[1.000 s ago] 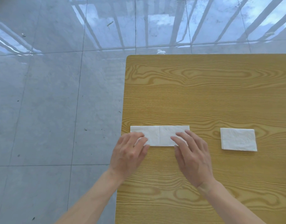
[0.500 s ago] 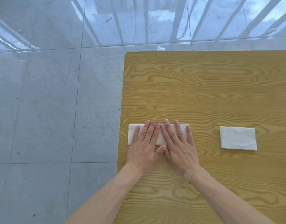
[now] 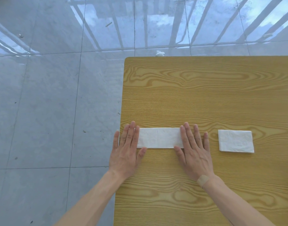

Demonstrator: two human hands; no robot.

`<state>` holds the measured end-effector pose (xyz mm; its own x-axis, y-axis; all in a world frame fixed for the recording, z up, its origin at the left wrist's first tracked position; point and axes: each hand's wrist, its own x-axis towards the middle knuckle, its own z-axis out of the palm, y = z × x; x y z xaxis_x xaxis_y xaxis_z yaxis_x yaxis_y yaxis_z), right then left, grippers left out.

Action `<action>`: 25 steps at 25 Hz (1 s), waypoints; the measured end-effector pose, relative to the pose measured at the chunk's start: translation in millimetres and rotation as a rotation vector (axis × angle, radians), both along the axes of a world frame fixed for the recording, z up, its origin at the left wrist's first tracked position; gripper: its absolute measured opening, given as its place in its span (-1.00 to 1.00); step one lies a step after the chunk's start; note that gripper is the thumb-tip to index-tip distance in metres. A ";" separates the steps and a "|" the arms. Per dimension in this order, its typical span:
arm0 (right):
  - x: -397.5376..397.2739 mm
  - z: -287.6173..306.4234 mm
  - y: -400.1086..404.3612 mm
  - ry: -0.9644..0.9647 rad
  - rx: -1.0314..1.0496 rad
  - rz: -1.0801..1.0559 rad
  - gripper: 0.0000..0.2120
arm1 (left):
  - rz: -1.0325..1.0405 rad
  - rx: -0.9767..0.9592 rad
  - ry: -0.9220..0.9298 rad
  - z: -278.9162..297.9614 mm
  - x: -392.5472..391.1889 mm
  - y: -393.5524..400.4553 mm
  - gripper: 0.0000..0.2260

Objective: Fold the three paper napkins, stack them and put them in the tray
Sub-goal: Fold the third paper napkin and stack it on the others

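Two napkins in view: both are white paper and lie on the table's near half.
Long napkin: a white paper napkin folded into a long strip [image 3: 159,137] lies flat, parallel to the table's near edge, its left end at the left edge; a faint crease runs across its middle.
Small napkin: a white paper napkin folded into a compact rectangle [image 3: 235,141] lies flat to the right of the strip, apart from it, untouched.
Left hand: the left hand [image 3: 126,150] lies palm down with fingers straight and spread, covering the strip's left end; it grasps nothing, only presses flat, and its outer fingers reach past the table's left edge.
Right hand: the right hand [image 3: 193,151] lies palm down, fingers extended, over the strip's right end, pressing rather than gripping; a tan adhesive plaster [image 3: 203,179] sits on its wrist.
Table: a yellow-brown wood-grain table [image 3: 205,95] with a rounded far-left corner.
Floor: glossy grey tiled floor [image 3: 50,103] lies left of and beyond the table; a small crumpled white scrap [image 3: 159,53] rests just past the far edge.
Tray: not in view.
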<state>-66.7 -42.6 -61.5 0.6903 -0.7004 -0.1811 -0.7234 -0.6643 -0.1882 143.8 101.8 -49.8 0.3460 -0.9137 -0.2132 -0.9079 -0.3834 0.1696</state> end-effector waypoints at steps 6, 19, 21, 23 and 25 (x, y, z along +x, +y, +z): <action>23.8 -3.3 25.3 -0.028 -0.009 0.186 -0.40 | -0.093 0.011 0.029 -5.9 -38.6 -23.1 -0.34; -14.6 -3.9 13.7 0.037 -0.003 -0.017 -0.33 | 0.002 0.081 0.047 -5.1 7.9 17.4 -0.36; -19.2 -1.0 13.7 0.015 0.032 -0.033 -0.30 | 0.046 0.005 0.139 1.3 11.2 12.3 -0.37; -28.5 1.6 22.0 0.011 0.042 -0.075 -0.28 | 0.118 -0.074 0.210 11.5 19.2 1.6 -0.41; -38.4 2.0 36.2 0.038 0.033 -0.111 -0.26 | 0.128 -0.063 0.183 20.9 31.8 -13.5 -0.44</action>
<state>-105.2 -6.4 -59.5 0.6009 -0.7655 -0.2301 -0.7993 -0.5734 -0.1798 175.6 88.3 -28.9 0.4206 -0.8785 -0.2268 -0.8044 -0.4767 0.3546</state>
